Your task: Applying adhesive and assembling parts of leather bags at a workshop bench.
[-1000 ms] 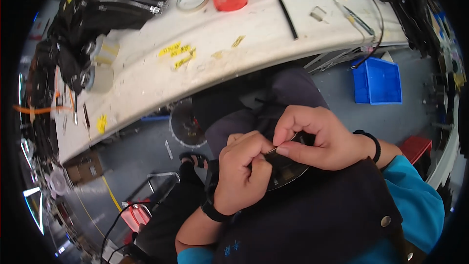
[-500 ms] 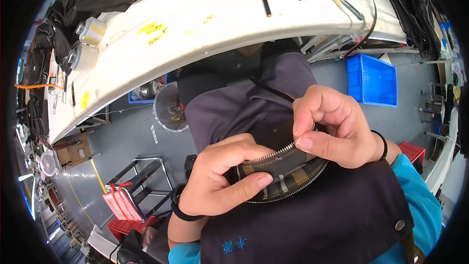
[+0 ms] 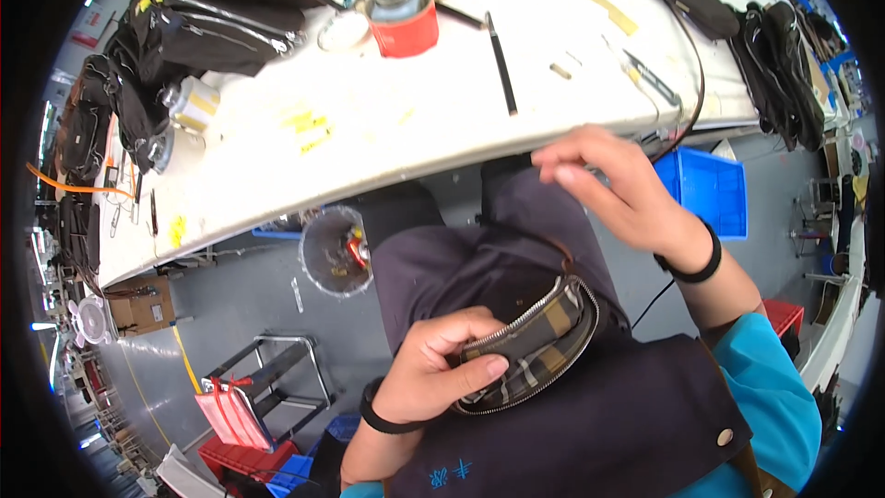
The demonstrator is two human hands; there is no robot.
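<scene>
My left hand grips the near left end of a small dark zippered pouch over my lap, its thumb on the lining. The pouch gapes, its metal zipper teeth curving around a brown, black and white plaid lining. A thin brown cord or strap comes off its far end. My right hand is raised off the pouch near the table's front edge, fingers stretched and holding nothing. Beyond it on the table lie a slim black pen-like stick and a grey-handled pointed tool.
On the white table stand a red tub with a metal-topped container and a yellow-taped bottle. Black bags pile at the left; dark cases lie right. Below are a bin and a blue crate.
My right hand has let go of the pouch's zipper edge and moved up and away toward the table. My left hand still holds the pouch. The view has shifted, showing more of the tabletop.
</scene>
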